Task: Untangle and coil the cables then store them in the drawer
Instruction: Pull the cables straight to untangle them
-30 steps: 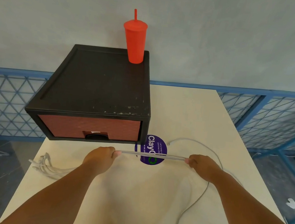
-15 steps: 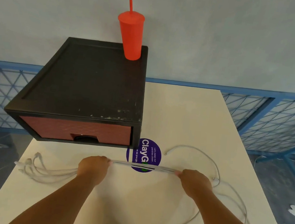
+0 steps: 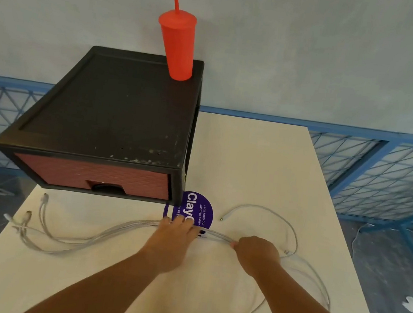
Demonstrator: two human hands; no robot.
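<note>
The cables (image 3: 216, 235) lie across the worktop (image 3: 251, 162), with their slack loops nearest at the right edge. The right hand (image 3: 257, 252) is curled around the gathered bundle. Just left of it, the left hand (image 3: 175, 235) lies with straight fingers flat on the strands, pinning them. The plug ends fan out loose at the far left.

To do this step well, I would keep the right hand's grip firm and slide the flat left hand along the bundle towards the plugs. That should ease out crossings rather than yank them tight, and coiling can follow.

Beyond the hands, past a purple sticker (image 3: 199, 207), the drawer (image 3: 91, 176) is closed and will need opening. A red cup (image 3: 178, 41) stands on its black cabinet (image 3: 117, 109), so that pull should be gentle.
</note>
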